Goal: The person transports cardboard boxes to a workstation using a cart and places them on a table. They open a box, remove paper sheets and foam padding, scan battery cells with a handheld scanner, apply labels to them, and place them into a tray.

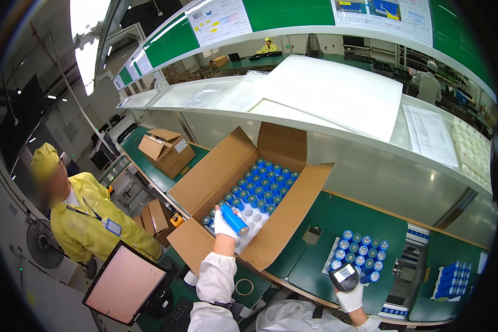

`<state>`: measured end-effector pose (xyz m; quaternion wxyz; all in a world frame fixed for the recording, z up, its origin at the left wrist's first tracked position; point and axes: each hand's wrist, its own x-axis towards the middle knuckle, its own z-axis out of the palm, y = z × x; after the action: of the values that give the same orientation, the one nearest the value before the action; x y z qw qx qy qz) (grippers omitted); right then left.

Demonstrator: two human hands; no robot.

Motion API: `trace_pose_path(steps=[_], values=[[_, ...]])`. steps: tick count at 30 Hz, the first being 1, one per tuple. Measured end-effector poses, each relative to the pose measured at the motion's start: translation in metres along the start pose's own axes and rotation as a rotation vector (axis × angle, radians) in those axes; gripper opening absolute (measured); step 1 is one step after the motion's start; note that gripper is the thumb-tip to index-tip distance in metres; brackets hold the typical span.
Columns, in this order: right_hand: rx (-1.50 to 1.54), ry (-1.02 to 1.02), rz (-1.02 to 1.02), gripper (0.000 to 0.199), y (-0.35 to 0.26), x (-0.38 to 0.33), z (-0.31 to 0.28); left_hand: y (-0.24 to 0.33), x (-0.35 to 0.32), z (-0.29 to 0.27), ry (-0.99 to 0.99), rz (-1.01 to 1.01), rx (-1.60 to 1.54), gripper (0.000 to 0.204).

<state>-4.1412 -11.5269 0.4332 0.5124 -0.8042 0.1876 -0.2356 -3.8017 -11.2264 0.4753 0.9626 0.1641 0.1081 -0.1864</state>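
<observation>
My left hand (223, 228), in a white glove, is closed around a blue cylindrical battery cell (236, 221), held tilted over the near end of an open cardboard box (285, 224). Inside the box, several blue cells (265, 181) stand upright in rows. A white tray with round holes (252, 231) shows at the box's near end. In my gloved right hand (351, 299) is a black handheld scanner (346, 276) with a small lit screen. It is held just in front of a block of upright blue cells (362, 250) on the green bench and covers part of it.
More blue cells (452, 281) lie stacked at the far right, beyond a roller conveyor (405, 276). A monitor (124, 282) stands at lower left, near a person in yellow workwear (102, 221). Behind the box runs a shelf with white sheets (332, 91). Another carton (167, 153) sits at back left.
</observation>
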Motion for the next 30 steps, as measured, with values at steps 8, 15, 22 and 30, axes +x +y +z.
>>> trace_pose_path(steps=[8, 15, 22, 30], values=[[0.026, -0.079, -0.012, 0.025, -0.019, -0.001, -0.009, -0.085, -0.047, 0.071, -0.026, -0.395, 0.012, 0.055], [0.066, -0.112, 0.062, 0.028, -0.008, -0.016, -0.021, -0.141, -0.059, 0.074, -0.15, -0.485, 0.239, 0.057], [0.119, -0.197, 0.004, 0.035, -0.03, -0.024, -0.039, -0.192, -0.084, 0.095, -0.129, -0.495, 0.453, 0.052], [0.032, -0.299, 0.028, 0.031, -0.053, -0.028, -0.047, -0.26, -0.087, 0.085, 0.031, -0.428, 0.817, 0.037]])
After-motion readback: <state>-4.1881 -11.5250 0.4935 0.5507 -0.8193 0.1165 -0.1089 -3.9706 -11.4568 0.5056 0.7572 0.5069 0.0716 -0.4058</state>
